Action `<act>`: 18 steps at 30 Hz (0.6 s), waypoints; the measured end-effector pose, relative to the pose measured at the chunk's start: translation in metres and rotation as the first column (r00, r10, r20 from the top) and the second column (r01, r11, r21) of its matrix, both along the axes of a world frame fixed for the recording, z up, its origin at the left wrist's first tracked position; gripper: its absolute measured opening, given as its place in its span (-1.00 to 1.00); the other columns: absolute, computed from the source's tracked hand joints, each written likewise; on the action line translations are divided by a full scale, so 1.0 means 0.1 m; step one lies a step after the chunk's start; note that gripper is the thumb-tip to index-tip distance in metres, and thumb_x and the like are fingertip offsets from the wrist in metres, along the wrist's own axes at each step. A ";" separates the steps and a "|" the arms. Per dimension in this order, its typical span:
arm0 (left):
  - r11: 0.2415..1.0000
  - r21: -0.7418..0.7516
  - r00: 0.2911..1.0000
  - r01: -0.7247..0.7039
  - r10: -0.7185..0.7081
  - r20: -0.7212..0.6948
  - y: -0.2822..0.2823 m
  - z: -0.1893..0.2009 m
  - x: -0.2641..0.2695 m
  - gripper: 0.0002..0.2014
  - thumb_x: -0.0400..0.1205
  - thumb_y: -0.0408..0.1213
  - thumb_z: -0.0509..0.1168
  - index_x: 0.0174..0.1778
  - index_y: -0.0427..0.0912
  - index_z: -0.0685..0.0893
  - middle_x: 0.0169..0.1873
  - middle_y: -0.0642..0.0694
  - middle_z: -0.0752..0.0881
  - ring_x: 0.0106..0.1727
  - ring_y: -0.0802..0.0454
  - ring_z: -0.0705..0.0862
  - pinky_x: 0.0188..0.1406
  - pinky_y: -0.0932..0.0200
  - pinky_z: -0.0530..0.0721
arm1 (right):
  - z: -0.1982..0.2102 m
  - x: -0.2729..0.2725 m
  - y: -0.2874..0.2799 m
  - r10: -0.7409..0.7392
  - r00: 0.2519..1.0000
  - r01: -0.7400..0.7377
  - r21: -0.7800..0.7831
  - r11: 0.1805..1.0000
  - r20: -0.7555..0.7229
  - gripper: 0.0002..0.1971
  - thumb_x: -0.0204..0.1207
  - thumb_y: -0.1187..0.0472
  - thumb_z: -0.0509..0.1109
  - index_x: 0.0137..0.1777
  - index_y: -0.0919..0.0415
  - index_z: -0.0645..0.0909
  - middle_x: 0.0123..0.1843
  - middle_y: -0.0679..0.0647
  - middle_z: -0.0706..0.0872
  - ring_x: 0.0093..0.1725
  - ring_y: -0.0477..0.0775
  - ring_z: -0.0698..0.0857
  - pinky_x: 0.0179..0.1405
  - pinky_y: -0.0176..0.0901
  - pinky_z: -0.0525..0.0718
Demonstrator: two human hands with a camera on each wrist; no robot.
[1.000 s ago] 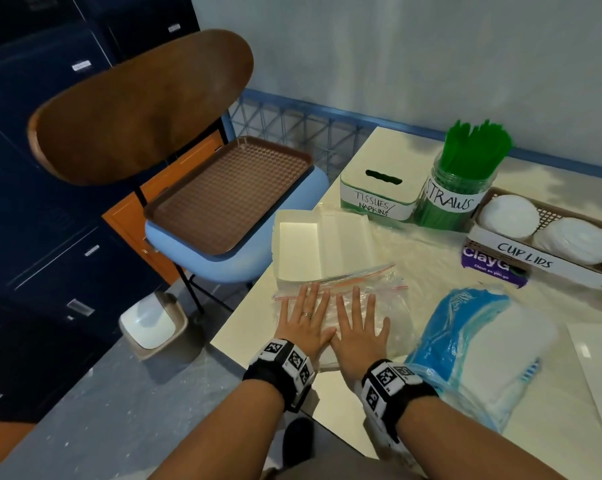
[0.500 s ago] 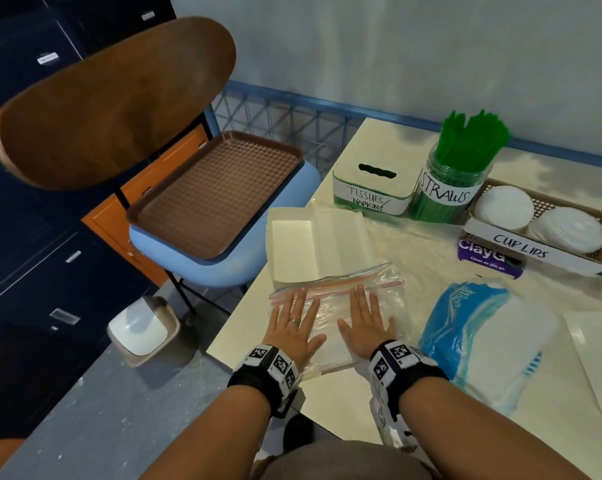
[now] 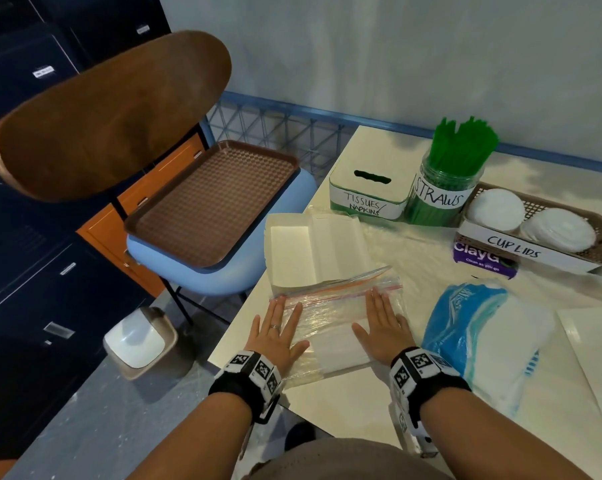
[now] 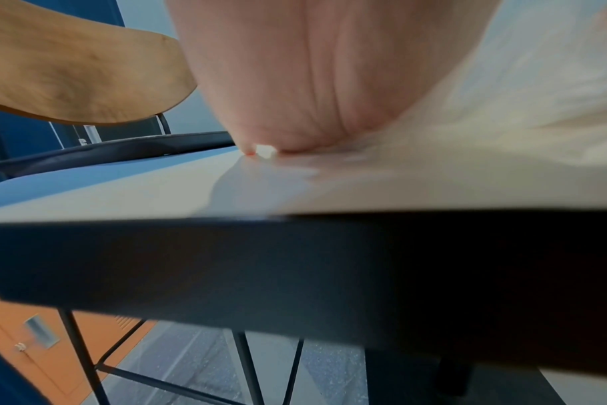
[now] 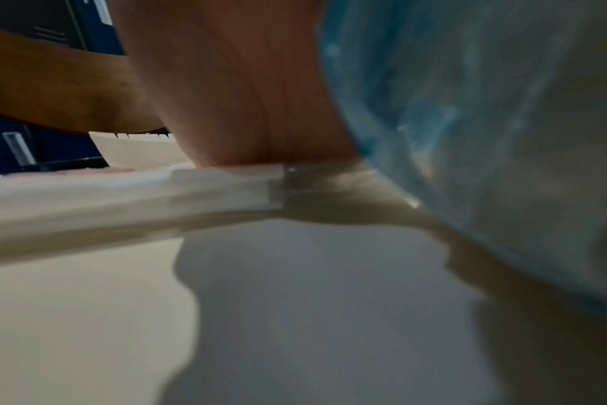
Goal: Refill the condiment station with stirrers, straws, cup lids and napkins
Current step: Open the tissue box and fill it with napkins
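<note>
left hand (image 3: 277,332): laid flat, fingers straight and spread, on the left end of the zip bag; nothing is gripped. In the left wrist view only the heel of the palm is seen, pressed down near the table edge.
right hand (image 3: 382,325): also flat, fingers straight, pressed on the right end of the bag; nothing is gripped.
zip bag (image 3: 330,320): clear plastic, red seal strip at the far edge, laid flat on the cream table (image 3: 361,407) near its front-left corner, between both palms. A flat white stack is seen inside; whether napkins or something else cannot be told.
handling, judged: light, thin and limp film; likely slippery against the glossy table and prone to sagging if lifted by one corner. Contents look soft and stackable, not fragile.
grip point, judged: best taken at the seal strip, one pinch at each end, or by both short edges so the stack stays level.
paper box (image 3: 313,251): white, open, touching the bag's far edge.
blue-and-white pack (image 3: 479,337): soft plastic wrap, just right of the right hand.
station: tissue/napkin box (image 3: 368,192), straw jar (image 3: 445,188) full of green straws, cup lid basket (image 3: 535,230) with two white stacks, all at the far side of the table.
chair (image 3: 219,258): beside the table, brown tray (image 3: 209,202) on its seat.
</note>
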State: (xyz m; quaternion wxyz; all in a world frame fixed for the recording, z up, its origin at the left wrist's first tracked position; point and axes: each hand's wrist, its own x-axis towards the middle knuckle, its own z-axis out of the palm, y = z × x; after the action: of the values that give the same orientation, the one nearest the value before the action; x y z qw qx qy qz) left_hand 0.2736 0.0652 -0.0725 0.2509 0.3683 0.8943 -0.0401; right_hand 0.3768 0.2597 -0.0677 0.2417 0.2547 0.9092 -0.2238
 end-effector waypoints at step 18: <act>0.813 0.557 0.977 -0.168 0.214 -0.019 0.76 1.74 -0.94 -0.75 0.66 -0.16 0.23 -0.07 -0.28 0.68 -0.12 -0.17 0.77 -0.12 -0.03 0.72 -0.21 0.25 0.51 | 1.20 -0.57 0.50 -0.216 0.855 0.191 -0.101 0.976 -0.472 -0.58 0.64 0.17 0.22 0.47 0.28 0.39 0.36 0.20 0.55 0.28 0.16 0.57 0.19 -0.17 0.47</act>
State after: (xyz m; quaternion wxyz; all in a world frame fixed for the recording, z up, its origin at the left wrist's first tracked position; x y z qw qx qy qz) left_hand 0.1791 0.1408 0.1013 0.1003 0.3314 0.9094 0.2304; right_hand 0.3199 0.3092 0.0521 -0.0098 0.2797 0.9026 -0.3271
